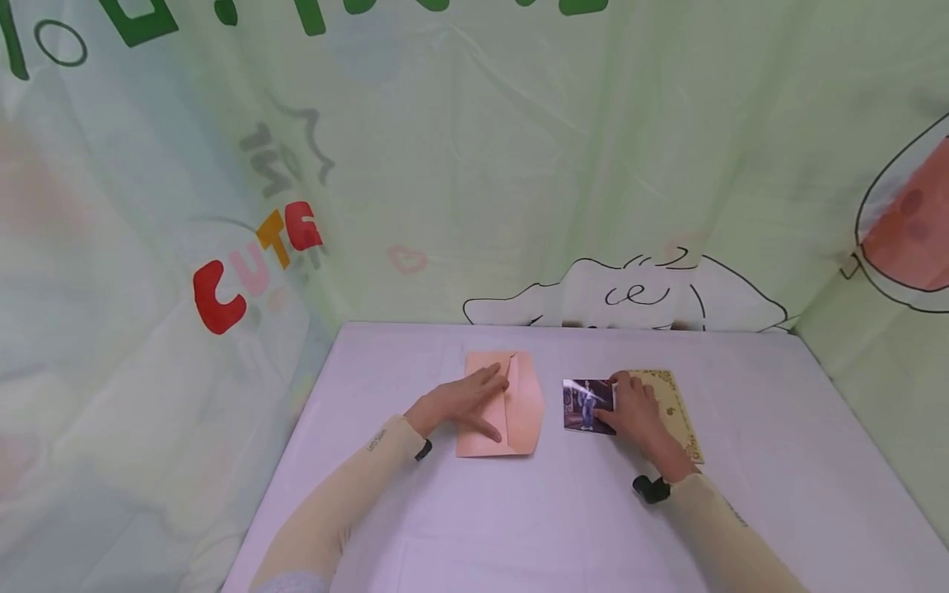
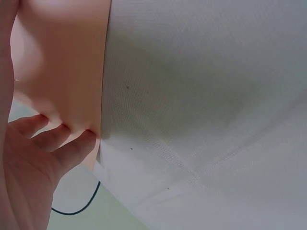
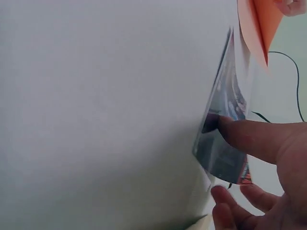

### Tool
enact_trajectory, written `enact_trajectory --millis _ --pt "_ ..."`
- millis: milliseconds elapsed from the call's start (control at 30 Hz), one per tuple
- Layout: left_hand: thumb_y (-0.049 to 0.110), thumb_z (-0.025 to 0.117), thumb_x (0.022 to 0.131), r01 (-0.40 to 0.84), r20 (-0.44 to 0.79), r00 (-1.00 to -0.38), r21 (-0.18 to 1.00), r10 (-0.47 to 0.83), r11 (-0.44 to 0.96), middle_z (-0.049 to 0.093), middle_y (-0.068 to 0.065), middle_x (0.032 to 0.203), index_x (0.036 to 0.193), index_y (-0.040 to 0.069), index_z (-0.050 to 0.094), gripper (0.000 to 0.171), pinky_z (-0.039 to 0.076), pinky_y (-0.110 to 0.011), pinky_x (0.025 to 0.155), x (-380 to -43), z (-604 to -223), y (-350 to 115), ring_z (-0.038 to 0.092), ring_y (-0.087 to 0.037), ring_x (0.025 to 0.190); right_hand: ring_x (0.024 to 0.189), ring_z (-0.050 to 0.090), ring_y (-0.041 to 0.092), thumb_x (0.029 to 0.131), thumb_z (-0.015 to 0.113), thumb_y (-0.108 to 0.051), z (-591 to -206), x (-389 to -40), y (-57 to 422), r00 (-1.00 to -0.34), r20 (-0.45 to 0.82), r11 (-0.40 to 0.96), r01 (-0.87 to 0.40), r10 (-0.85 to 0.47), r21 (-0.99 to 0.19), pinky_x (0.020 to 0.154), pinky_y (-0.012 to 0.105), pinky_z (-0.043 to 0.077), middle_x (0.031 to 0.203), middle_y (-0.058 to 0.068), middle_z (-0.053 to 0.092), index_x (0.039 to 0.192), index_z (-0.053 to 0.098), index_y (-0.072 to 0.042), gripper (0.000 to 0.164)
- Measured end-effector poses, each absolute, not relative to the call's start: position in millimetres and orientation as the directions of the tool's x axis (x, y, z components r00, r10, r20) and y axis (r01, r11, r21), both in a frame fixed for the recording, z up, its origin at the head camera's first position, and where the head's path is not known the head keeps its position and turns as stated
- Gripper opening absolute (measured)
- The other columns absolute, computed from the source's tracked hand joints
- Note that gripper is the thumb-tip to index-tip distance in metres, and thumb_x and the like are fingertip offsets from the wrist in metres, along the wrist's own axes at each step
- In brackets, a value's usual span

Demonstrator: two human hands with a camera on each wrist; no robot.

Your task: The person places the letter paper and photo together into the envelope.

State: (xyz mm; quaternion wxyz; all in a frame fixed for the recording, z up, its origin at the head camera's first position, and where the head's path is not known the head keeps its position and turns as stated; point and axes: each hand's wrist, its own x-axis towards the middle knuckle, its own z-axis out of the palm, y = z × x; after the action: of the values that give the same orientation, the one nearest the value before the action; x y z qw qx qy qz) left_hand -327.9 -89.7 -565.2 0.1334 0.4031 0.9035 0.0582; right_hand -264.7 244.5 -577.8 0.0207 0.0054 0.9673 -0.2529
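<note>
Your left hand (image 1: 477,402) spreads wide over the pink envelope (image 1: 525,412) on the left; your right hand (image 1: 639,412) pinches the photo (image 1: 582,405) by its right side, between envelope and yellow card (image 1: 676,408).

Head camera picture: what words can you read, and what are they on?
"CUT", then an unclear red letter: on the printed backdrop.
Its grey and green letters: blurred or cut off, unreadable.
Left sleeve and right sleeve: print too small to read.
Pink envelope, photo, yellow card: no words I can read.
</note>
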Motion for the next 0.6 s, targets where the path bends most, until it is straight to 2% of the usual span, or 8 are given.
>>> enact_trajectory --millis 100,200,400,600 --pt "0.074 0.073 0.074 0.712 -0.19 -0.642 0.213 0.743 0.669 0.019 -0.018 0.166 0.142 0.023 0.032 0.095 0.043 -0.042 0.113 -327 -566 -90 0.033 -0.032 0.15 0.088 0.056 0.033 0.09 0.074 -0.017 -581 -263 244 -1.0 -0.023 0.831 0.011 -0.003 -0.555 0.075 0.043 0.048 0.104 0.027 0.06 0.133 0.034 0.007 0.063" --pt "0.074 0.073 0.074 0.711 -0.189 -0.642 0.218 0.743 0.669 0.018 -0.018 0.166 0.142 0.023 0.033 0.095 0.042 -0.043 0.114 -329 -567 -90 0.032 -0.033 0.15 0.075 0.056 0.024 0.094 0.067 -0.009 -582 -263 246 -1.0 -0.018 0.783 0.009 -0.002 -0.622 0.061 0.031 0.045 0.092 0.022 0.062 0.133 0.033 0.006 0.054" --pt "0.074 0.072 0.074 0.712 -0.2 -0.637 0.217 0.744 0.668 0.018 -0.018 0.166 0.143 0.023 0.033 0.095 0.041 -0.043 0.115 -328 -567 -91 0.032 -0.034 0.151 0.083 0.06 0.027 0.099 0.052 -0.002 -581 -260 256 -0.999 -0.035 0.711 0.038 0.019 -0.702 0.065 0.03 0.047 0.104 0.026 0.062 0.138 0.038 0.004 0.042" --pt "0.071 0.074 0.075 0.706 -0.197 -0.641 0.226 0.741 0.671 0.017 -0.019 0.167 0.144 0.021 0.033 0.094 0.039 -0.043 0.116 -325 -563 -90 0.03 -0.032 0.152 0.081 0.057 0.025 0.1 0.05 -0.004 -576 -259 266 -0.998 -0.061 0.69 0.054 0.014 -0.722 0.062 0.03 0.046 0.102 0.024 0.061 0.141 0.042 0.004 0.043"
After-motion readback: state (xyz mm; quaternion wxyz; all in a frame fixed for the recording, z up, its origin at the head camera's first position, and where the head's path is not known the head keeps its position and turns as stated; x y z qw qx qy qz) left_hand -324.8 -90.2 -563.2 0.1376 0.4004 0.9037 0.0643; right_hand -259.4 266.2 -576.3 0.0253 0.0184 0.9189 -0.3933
